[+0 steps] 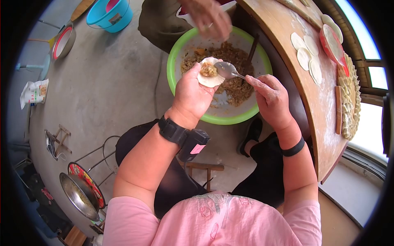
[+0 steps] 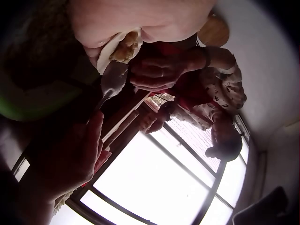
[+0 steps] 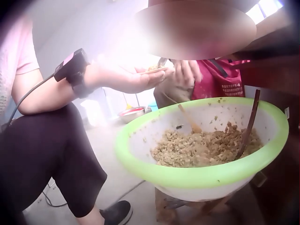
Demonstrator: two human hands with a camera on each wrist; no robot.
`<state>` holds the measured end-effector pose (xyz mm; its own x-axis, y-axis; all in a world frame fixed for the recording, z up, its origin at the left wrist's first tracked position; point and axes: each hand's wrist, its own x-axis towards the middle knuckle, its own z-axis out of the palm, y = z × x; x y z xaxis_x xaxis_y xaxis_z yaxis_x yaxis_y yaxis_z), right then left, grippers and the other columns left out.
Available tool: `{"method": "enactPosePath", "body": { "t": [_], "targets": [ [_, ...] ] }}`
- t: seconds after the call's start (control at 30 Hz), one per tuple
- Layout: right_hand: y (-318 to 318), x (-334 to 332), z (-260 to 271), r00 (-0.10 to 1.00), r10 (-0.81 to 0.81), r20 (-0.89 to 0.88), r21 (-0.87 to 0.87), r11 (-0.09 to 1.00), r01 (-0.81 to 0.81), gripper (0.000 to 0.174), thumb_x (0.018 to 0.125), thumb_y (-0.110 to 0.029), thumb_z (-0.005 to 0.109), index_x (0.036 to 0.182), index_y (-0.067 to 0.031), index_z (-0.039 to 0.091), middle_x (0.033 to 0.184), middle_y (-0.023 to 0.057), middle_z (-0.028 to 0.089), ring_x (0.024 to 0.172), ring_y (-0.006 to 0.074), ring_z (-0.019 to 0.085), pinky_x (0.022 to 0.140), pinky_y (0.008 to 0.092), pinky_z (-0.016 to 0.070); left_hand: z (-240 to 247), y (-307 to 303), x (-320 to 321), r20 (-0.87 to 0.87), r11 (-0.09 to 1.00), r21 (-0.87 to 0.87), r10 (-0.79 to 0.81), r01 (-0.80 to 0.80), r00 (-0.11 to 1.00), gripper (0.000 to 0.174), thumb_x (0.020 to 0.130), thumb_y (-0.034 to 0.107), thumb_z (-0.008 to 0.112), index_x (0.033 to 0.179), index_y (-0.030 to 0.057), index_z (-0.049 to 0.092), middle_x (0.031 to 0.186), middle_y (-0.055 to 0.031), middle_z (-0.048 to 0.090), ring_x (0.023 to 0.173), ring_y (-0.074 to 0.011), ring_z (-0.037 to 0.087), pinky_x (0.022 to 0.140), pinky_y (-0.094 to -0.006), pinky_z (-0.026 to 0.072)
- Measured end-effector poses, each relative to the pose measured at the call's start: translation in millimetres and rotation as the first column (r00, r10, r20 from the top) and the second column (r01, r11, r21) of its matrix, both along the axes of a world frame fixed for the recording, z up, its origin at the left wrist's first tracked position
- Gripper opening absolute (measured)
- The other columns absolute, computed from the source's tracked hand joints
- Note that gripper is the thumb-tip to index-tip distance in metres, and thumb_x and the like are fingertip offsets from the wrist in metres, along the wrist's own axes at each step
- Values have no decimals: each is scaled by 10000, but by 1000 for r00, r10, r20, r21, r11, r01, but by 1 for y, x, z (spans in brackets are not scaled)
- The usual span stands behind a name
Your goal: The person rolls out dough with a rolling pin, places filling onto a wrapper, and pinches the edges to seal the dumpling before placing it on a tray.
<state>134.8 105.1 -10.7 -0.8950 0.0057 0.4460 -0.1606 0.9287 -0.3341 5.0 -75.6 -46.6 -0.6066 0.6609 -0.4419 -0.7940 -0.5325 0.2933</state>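
My left hand (image 1: 191, 95) holds a round dough wrapper (image 1: 210, 80) on its palm and fingers, with a lump of filling (image 1: 209, 69) on it. In my right hand (image 1: 272, 98) is the handle of a metal spoon (image 1: 226, 70), whose bowl touches the wrapper's edge beside the filling. Below both hands stands a green-rimmed bowl (image 1: 223, 119) of minced filling. The left wrist view shows the spoon (image 2: 114, 78) against the wrapper (image 2: 108, 52). In the right wrist view the left hand (image 3: 123, 78) is level above the bowl's rim (image 3: 201, 176).
Another person's hand (image 1: 211, 20) is over the bowl's far side. A dark stick (image 1: 253, 48) stands in the filling. On the wooden table (image 1: 283, 45) at right lie wrappers (image 1: 303, 58), a red-rimmed dish (image 1: 333, 45), a rolling pin (image 1: 338, 110) and rows of dumplings (image 1: 350, 98).
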Motion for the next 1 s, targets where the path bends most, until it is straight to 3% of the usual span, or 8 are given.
{"method": "enactPosePath", "body": {
  "t": [0.23, 0.33, 0.47, 0.6, 0.73, 0.83, 0.93, 1.0],
  "targets": [
    [7, 4, -1, 1000, -16, -9, 221, 975, 18, 422, 738, 28, 657, 1111, -150, 741, 847, 34, 623, 732, 238, 612, 629, 344, 537, 1, -2, 1, -2, 995, -53, 87, -87, 996, 437, 1096, 235, 295, 1362, -55, 485, 1391, -198, 557, 1283, -303, 545, 1116, -433, 428],
    [24, 12, -21, 944, -194, 266, 347, 933, 94, 432, 736, 8, 660, 1125, -159, 744, 861, 50, 626, 726, 252, 613, 648, 351, 538, 2, -4, -4, 8, 989, -68, 133, -133, 991, 438, 1097, 243, 297, 1364, -48, 487, 1390, -200, 557, 1287, -305, 543, 1104, -431, 438],
    [14, 8, 0, 933, -246, 262, -92, 956, 278, 347, 875, 32, 591, 1179, -80, 715, 878, 87, 640, 767, 277, 635, 705, 330, 521, -3, -6, -5, -18, 994, -76, 73, -74, 997, 429, 1098, 254, 302, 1367, -20, 495, 1376, -186, 565, 1282, -300, 548, 1089, -430, 450],
    [-2, 4, 8, 967, 30, 253, -512, 852, 107, 311, 927, 36, 558, 1183, -56, 709, 844, 113, 606, 750, 241, 611, 721, 310, 500, 0, -5, -1, -4, 999, -38, 25, -25, 1000, 409, 1096, 260, 323, 1352, 2, 511, 1355, -163, 579, 1258, -287, 563, 1075, -428, 460],
    [-8, 2, 10, 912, 24, 409, -379, 914, 146, 349, 912, 76, 539, 1226, 3, 670, 863, 65, 573, 799, 165, 557, 754, 278, 473, -6, -5, 0, 21, 1000, 9, -5, 5, 1000, 391, 1091, 257, 348, 1340, 11, 521, 1350, -152, 583, 1244, -276, 571, 1064, -421, 468],
    [-8, 3, 12, 943, 22, 331, -456, 879, 140, 346, 907, 81, 542, 1212, -4, 682, 844, 67, 562, 779, 155, 550, 722, 274, 464, -2, -6, 0, 15, 1000, -7, -16, 16, 1000, 386, 1088, 251, 357, 1338, 8, 521, 1349, -154, 583, 1239, -273, 572, 1059, -414, 473],
    [-9, 1, 13, 930, 43, 365, -347, 933, 94, 346, 906, 87, 542, 1202, -12, 692, 823, 63, 549, 752, 142, 536, 688, 273, 454, -3, -7, 1, 8, 999, 8, -32, 32, 999, 386, 1085, 245, 359, 1335, 1, 524, 1349, -156, 583, 1236, -271, 574, 1059, -411, 473],
    [-9, 1, 14, 946, 29, 323, -406, 907, 111, 330, 895, 62, 568, 1171, -44, 714, 820, 93, 586, 751, 210, 595, 695, 306, 486, -4, -6, 1, 1, 999, 19, -47, 47, 999, 385, 1083, 240, 359, 1330, -2, 529, 1346, -157, 585, 1234, -269, 575, 1060, -411, 471]
  ]
}}
